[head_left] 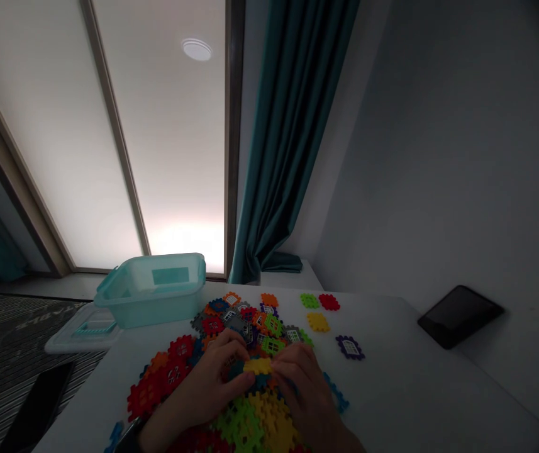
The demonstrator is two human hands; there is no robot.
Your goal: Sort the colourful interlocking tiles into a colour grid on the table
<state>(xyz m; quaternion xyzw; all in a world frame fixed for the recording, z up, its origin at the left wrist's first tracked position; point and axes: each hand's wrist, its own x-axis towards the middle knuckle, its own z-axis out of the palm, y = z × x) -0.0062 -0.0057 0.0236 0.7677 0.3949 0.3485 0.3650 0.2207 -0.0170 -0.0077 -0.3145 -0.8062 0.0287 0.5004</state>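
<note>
Between the fingertips of both hands is a yellow notched building tile [258, 366], seen nearly edge-on. My left hand [217, 376] pinches its left end, thumb below and fingers above. At the right end my right hand [300, 377] grips it with thumb and fingers closed. Underneath and in front lie heaped yellow tiles [272, 415] and green tiles [242, 423]. Red tiles [149, 393], some with window cut-outs, are piled to the left of my left hand. Beyond the hands spreads a mixed heap of tiles [236, 324] in grey, red, orange, green and purple.
A teal plastic bin [156, 314] stands at the back left, its lid [61, 336] beside it. Loose tiles, including a purple window tile [350, 347] and a yellow one [317, 322], lie on the white table [405, 377]. A dark tablet-like panel [460, 316] is at the right wall.
</note>
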